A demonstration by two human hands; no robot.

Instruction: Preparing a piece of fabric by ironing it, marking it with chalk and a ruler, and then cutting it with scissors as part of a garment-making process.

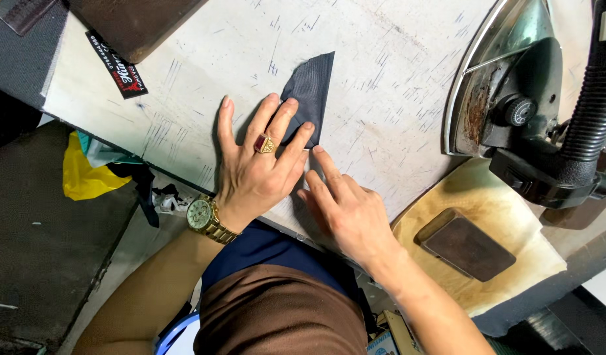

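Dark fabric piece [309,92] flat on tabletop [395,98].
Left hand [257,164], open grip, covers its lower end; right hand [345,210], open, fingertip at its corner; iron [513,85] cropped.

Black rectangular label [117,64] with red and white print, upper left of the table; printed box corner [383,343], bottom edge

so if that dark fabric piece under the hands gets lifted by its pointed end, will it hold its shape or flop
Probably flop: the dark fabric piece lies thin and flat on the marked work surface, showing no stiffness. It looks light, so a push would likely slide or wrinkle it. The left hand presses flat on it and the right hand touches its lower corner, which suggests it shifts easily.
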